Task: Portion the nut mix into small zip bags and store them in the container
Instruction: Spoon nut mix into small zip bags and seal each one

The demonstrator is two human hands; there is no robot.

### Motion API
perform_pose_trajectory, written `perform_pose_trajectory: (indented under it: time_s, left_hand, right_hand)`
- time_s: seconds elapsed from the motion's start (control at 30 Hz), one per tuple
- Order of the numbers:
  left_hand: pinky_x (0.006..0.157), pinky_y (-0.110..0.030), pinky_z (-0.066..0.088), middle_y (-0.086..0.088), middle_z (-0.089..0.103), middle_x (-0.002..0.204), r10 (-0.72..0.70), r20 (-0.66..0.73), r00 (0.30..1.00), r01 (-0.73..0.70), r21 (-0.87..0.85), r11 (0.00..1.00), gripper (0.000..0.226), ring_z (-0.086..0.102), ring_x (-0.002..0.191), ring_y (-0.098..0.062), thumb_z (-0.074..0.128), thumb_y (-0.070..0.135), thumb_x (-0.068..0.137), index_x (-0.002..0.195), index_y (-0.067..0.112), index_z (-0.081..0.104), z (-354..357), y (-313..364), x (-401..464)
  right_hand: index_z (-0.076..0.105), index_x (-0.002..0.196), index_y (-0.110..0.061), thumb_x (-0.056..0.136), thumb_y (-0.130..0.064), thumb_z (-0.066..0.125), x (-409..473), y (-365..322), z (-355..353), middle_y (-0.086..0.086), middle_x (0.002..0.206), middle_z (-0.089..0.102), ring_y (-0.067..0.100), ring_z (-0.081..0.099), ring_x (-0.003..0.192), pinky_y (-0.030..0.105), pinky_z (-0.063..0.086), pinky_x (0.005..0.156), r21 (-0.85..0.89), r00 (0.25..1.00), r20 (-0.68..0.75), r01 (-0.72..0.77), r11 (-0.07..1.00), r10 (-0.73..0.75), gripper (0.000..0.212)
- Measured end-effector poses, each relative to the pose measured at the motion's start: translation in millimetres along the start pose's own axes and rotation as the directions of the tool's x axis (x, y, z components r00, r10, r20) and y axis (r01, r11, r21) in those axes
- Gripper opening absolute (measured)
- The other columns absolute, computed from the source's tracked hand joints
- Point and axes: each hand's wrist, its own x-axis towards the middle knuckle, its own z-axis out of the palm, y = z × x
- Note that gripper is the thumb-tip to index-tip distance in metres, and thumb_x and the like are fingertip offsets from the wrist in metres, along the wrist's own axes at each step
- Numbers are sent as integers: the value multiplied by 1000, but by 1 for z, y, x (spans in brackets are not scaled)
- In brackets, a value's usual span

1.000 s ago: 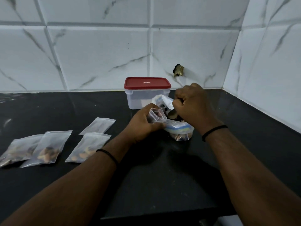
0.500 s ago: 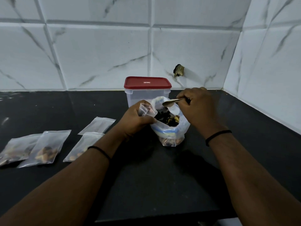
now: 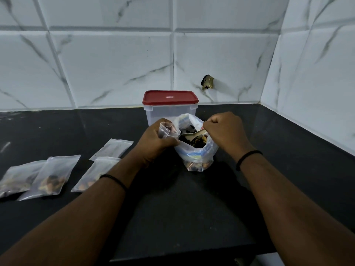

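Observation:
My left hand [image 3: 153, 144] grips a small clear zip bag [image 3: 166, 130] with its mouth open, right beside the big nut-mix bag [image 3: 196, 152]. That big bag stands open on the black counter with dark and tan nuts inside. My right hand [image 3: 224, 131] holds a spoon [image 3: 192, 134] whose bowl lies in the nuts. Behind them stands a clear container with a red lid [image 3: 170, 97], closed. Three filled small bags [image 3: 51, 177] [image 3: 14, 179] [image 3: 92, 176] and one empty bag [image 3: 112, 148] lie at the left.
The black counter [image 3: 182, 208] ends at a front edge near the bottom. White marble tiles form the back wall and the right wall, meeting in a corner. A small dark fixture [image 3: 207, 82] sticks out of the back wall.
The spoon went from above the big bag's mouth down into the nuts. My left hand with the small bag rose slightly and stays next to the big bag.

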Motion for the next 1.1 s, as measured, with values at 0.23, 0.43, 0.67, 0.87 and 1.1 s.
perform_pose_trajectory:
  time_s: [0.23,0.43,0.67,0.87,1.1]
  left_hand:
    - [74,-20,47,6,65,89,-2,8,1000,2,16,1000,28,63,81,-3,73,3,82,95,24,60,1,-1,1]
    - [67,-13,50,-1,66,94,35,-63,997,-37,-25,999,27,65,82,-3,74,1,82,103,14,61,2,2,-2]
    - [70,-16,49,1,68,100,-8,-227,974,1,-31,1000,35,65,92,-11,79,10,80,108,16,61,2,-1,0]
    - [81,-30,55,2,69,106,-67,-243,968,69,1,998,39,66,99,-16,82,15,77,110,22,60,2,-6,3]
    - [92,-44,56,-1,71,109,-51,-256,965,47,-20,999,39,67,103,-21,83,14,77,108,24,63,1,-7,3]
  right_hand:
    - [57,56,-8,77,-21,58,-1,-2,3,7,59,58,18,50,55,32,40,58,155,956,66,-294,943,287,25]
    - [62,48,-9,68,-14,58,5,4,-7,-1,45,57,18,51,50,32,43,58,394,891,11,-420,818,453,20]
    - [67,58,-8,73,-11,57,2,-4,-17,0,50,54,8,36,37,26,29,46,480,883,-8,-409,776,470,18]
    - [70,81,11,79,-7,56,-10,-25,-16,10,62,54,5,37,40,22,31,45,584,959,11,-237,776,285,23]
    - [80,91,-21,89,-7,58,-25,-33,-6,-10,66,69,4,47,42,12,35,45,335,980,-18,193,922,-199,27]
